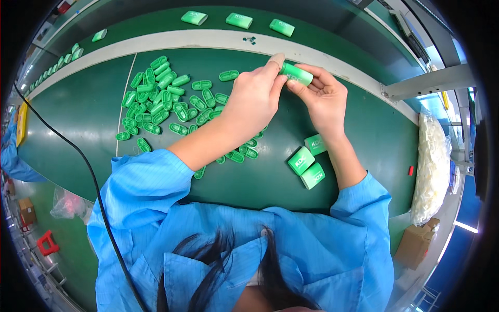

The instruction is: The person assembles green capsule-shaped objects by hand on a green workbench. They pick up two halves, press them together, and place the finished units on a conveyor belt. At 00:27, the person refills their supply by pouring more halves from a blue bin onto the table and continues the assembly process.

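Observation:
My right hand (pixel 325 96) pinches a light-to-dark green oblong case (pixel 299 76) between thumb and fingers, above the far side of the bench. Against the case's left end, my left hand (pixel 254 96) is closed, a beige cover on one fingertip. A darker green edge, like that of an oval cap, shows there between its fingers; the rest of that piece is hidden. Many small green oval caps (pixel 156 99) lie loose and heaped left of and beneath my left forearm. Beside my right forearm sit three similar green cases (pixel 301 160), close together.
Beyond a pale rail (pixel 202 39) runs a green belt carrying several green cases (pixel 239 21). A black cable (pixel 86 161) hangs across the left side. At the right edge stand a bulky clear bag of pale pieces (pixel 431 166) and a cardboard box (pixel 414 244).

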The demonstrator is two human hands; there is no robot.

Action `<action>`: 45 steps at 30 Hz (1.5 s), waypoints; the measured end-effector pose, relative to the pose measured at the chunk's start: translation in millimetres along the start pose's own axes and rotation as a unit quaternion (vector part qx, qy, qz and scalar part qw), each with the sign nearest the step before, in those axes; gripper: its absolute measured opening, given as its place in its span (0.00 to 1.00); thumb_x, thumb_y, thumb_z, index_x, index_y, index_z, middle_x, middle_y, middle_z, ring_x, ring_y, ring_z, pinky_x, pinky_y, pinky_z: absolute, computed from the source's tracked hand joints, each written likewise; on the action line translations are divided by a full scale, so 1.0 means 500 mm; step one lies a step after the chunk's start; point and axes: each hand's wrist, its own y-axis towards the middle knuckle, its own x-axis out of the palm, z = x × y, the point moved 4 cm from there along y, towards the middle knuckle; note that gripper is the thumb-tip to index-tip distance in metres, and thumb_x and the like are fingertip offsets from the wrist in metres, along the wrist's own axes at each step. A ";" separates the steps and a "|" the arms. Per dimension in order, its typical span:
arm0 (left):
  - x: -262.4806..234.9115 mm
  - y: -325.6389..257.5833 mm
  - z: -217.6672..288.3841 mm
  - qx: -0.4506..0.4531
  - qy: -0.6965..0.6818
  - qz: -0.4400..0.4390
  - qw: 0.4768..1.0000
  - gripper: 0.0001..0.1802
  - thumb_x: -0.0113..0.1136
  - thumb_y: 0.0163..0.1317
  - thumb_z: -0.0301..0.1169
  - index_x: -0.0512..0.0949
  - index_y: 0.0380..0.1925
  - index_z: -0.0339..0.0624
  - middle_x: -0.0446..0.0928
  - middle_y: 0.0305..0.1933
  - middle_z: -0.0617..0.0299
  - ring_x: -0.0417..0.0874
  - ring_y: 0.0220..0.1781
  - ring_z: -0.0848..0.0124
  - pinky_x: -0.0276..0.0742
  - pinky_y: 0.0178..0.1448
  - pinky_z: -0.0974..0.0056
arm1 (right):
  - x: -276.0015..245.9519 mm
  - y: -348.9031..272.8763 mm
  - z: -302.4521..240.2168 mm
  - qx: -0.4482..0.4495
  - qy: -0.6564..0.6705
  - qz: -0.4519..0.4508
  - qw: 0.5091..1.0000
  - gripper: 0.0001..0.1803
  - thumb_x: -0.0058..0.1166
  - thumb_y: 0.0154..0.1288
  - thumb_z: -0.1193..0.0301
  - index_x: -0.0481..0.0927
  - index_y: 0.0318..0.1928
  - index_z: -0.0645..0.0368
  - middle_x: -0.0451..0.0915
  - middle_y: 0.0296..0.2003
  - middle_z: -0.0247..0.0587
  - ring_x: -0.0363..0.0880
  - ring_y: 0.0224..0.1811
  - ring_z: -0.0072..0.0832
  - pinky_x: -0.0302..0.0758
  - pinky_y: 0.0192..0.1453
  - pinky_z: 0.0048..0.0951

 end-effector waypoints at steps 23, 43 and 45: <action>-0.088 0.037 -0.094 -0.023 0.307 -0.180 0.934 0.11 0.61 0.52 0.28 0.80 0.38 0.41 0.78 0.35 0.56 0.80 0.30 0.63 0.76 0.38 0.62 | -0.160 0.109 -0.015 -0.020 -0.390 -0.094 0.916 0.19 0.63 0.50 0.65 0.80 0.43 0.59 0.80 0.33 0.32 0.73 0.29 0.21 0.72 0.35 0.23; -0.008 0.034 -0.091 -0.247 -0.356 -0.126 0.892 0.18 0.58 0.60 0.28 0.74 0.49 0.33 0.79 0.43 0.56 0.80 0.43 0.72 0.75 0.52 0.69 | -0.018 0.040 0.004 0.137 -0.029 -0.152 0.978 0.13 0.57 0.61 0.72 0.75 0.44 0.65 0.79 0.31 0.35 0.75 0.29 0.16 0.70 0.31 0.17; -0.002 0.032 -0.086 -0.221 -0.337 -0.114 0.908 0.17 0.58 0.60 0.28 0.74 0.49 0.34 0.79 0.43 0.57 0.80 0.43 0.73 0.75 0.52 0.69 | -0.010 0.034 0.012 0.139 -0.004 -0.147 0.979 0.13 0.57 0.61 0.73 0.75 0.44 0.66 0.79 0.32 0.36 0.75 0.30 0.17 0.72 0.32 0.18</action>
